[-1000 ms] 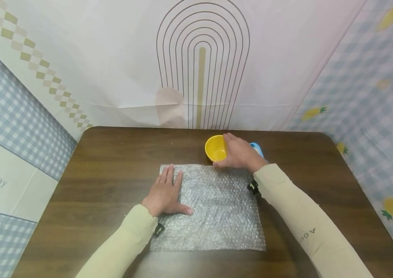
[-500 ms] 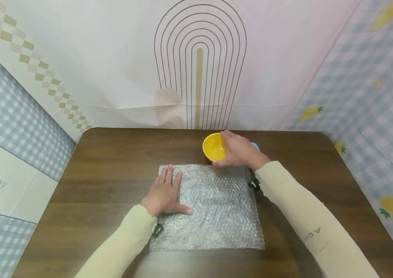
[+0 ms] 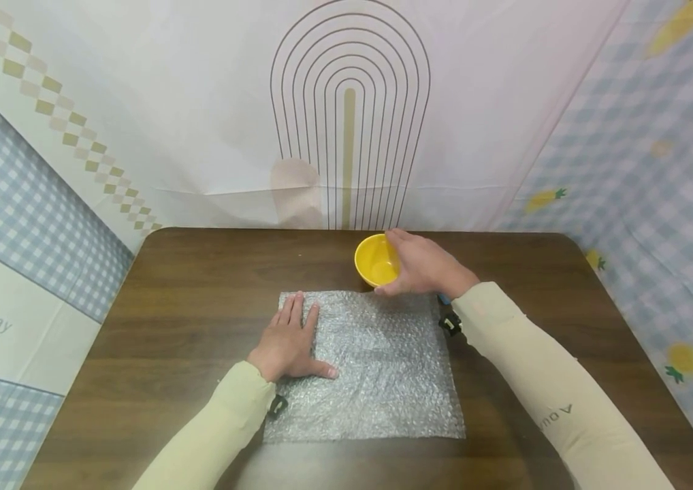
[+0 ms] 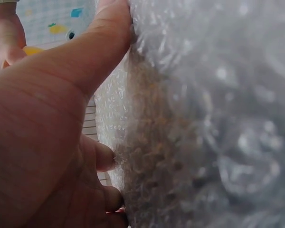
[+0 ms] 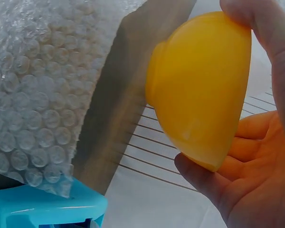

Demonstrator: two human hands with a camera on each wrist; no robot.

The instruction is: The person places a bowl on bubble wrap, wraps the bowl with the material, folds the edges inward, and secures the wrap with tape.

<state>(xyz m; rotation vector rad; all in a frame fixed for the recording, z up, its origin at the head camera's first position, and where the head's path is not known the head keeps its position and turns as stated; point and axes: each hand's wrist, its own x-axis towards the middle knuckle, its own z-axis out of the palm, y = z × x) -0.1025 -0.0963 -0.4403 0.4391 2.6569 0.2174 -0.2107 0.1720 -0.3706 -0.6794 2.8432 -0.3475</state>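
Observation:
My left hand (image 3: 288, 347) lies flat with fingers spread on a sheet of clear bubble wrap (image 3: 383, 374), over its left part. In the left wrist view the thumb and fingertips touch the bubble wrap (image 4: 204, 118). Beyond the sheet's far edge, my right hand (image 3: 425, 265) grips a yellow bowl (image 3: 374, 258) by the right side of its rim. The right wrist view shows the bowl (image 5: 199, 85) from its outer side, thumb and fingers at opposite parts of the rim. Whether its foot touches the table I cannot tell.
A light blue plastic object (image 5: 47, 206) stands by the wrap's far right corner, mostly hidden under my right wrist in the head view. The brown wooden table (image 3: 187, 286) meets a patterned cloth backdrop (image 3: 218, 136) at its far edge.
The light blue object, visible past my right wrist earlier, is now mostly covered by it. The head view has shifted slightly. My left hand and the bubble wrap stay put.

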